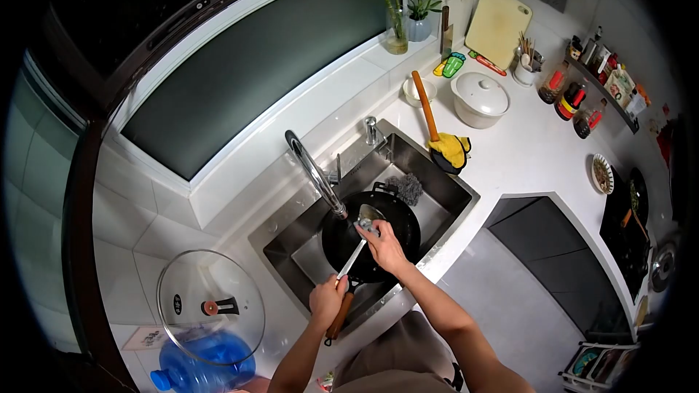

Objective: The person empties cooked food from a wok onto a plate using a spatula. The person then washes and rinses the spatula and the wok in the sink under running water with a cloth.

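My left hand (328, 298) is wrapped round the handle of a metal spatula (352, 260), which slants up over the black wok (400, 244). Near the spatula's head, my right hand (386, 247) is closed on a small greyish scrubber (368, 226) and presses it to the metal; the fingers partly cover it. The wok rests in the steel sink (444, 191), its wooden handle pointing toward me beside my left hand. Above the wok hangs the tap (312, 167). A grey mesh scouring pad (409, 189) lies in the sink by the wok's far edge.
Left of the sink are a glass lid (244, 284) and a blue water bottle (207, 358). A yellow cloth (451, 150), a wooden-handled tool (424, 105) and a white lidded pot (481, 100) stand beyond the sink. A bowl of food (602, 174) is by the stove at right.
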A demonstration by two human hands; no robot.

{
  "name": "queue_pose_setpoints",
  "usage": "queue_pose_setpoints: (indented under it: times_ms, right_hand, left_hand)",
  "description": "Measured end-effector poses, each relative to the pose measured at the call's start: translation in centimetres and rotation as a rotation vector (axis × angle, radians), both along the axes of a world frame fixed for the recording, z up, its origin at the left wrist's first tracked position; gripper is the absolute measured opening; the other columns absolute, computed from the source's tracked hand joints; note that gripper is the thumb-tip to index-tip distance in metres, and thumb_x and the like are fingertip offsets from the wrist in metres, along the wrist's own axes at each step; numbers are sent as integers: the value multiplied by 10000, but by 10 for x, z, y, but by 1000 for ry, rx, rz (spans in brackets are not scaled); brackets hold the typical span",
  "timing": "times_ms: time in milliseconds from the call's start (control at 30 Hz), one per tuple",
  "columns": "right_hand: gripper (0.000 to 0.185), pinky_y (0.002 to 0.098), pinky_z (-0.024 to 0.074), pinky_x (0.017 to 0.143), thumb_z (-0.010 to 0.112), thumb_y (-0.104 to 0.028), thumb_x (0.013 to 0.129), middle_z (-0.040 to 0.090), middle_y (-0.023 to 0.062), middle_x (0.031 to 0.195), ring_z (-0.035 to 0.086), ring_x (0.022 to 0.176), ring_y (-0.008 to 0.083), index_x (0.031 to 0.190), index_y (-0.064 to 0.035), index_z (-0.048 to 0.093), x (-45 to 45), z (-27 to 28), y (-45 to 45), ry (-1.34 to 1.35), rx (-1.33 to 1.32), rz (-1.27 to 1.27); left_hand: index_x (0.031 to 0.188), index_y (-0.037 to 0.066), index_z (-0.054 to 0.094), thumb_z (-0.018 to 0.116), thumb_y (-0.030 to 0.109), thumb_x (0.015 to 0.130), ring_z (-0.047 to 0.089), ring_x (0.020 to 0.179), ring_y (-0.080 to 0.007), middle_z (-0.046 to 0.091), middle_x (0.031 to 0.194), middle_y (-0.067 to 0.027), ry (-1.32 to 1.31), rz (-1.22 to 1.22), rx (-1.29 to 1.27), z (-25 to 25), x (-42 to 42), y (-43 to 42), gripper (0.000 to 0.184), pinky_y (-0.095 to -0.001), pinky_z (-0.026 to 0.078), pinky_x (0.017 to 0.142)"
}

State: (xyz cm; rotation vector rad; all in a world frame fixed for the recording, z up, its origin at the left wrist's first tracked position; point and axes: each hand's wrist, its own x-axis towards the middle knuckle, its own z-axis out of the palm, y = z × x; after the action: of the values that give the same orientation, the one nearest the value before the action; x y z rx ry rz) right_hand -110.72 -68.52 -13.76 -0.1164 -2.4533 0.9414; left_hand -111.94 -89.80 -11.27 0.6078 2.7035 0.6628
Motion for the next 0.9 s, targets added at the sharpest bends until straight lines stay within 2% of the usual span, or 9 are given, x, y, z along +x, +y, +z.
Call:
queue_pose_setpoints:
  times_ms: [167,267,300,367,433,533,700,767,900]
  right_hand:
    - [472,389,465,837,542,77,742,495,213,1004,537,936,387,1162,-126,615,-25,-4,29,20,-114,-40]
    - [476,388,468,829,537,82,730,493,209,980,542,924,385,1141,-141,626,-25,-3,26,-66,-201,-40]
    - [478,391,468,828,534,84,726,492,209,977,542,920,384,1135,-145,629,-22,-3,19,-96,-169,-36]
    - [478,402,469,812,532,86,706,483,214,958,540,906,382,1121,-130,631,-15,3,2,53,-46,99]
    - [478,394,474,815,526,101,719,488,204,1019,544,914,386,1114,-145,637,-16,1,5,24,-52,91]
    - [474,424,488,736,531,84,735,487,195,995,564,813,399,1137,-152,619,-28,-11,33,-22,-123,-118]
    - [527,406,483,759,524,118,722,476,214,966,548,854,390,1179,-133,604,-7,-2,-5,-22,-146,-85]
    - [497,426,486,747,507,99,728,453,211,960,544,805,401,1159,-124,614,-8,3,-16,117,-90,-9]
    - [460,437,485,732,505,90,743,464,216,938,552,810,402,1145,-105,614,-31,-10,22,-1,-140,-148]
  left_hand:
    - [735,54,541,562,348,898,573,532,-384,567,556,-168,139,-72,-5,-2,4,-18,337,-468,435,475]
    - [722,69,522,577,338,891,566,505,-369,550,527,-156,185,-75,8,-4,7,-21,322,-455,426,451]
    - [722,69,522,577,338,891,566,505,-369,550,527,-156,187,-73,13,-6,6,-20,322,-455,426,451]
    - [723,77,528,583,339,888,561,490,-360,546,518,-147,206,-70,1,-10,3,-23,315,-444,419,442]
    - [724,79,530,585,338,887,559,485,-356,544,515,-144,217,-83,4,-19,3,-29,311,-441,417,440]
    - [720,83,534,591,335,884,557,479,-347,541,511,-137,225,-97,23,-11,8,-29,306,-437,413,437]
    - [716,78,535,596,339,882,557,482,-348,541,517,-139,242,-77,64,-13,9,-28,316,-434,408,434]
    - [712,70,535,600,342,880,553,486,-358,539,524,-150,207,-29,66,-13,5,-28,326,-435,403,435]
    - [718,65,539,601,343,878,556,506,-366,549,545,-154,187,-24,49,-6,7,-34,327,-446,407,450]
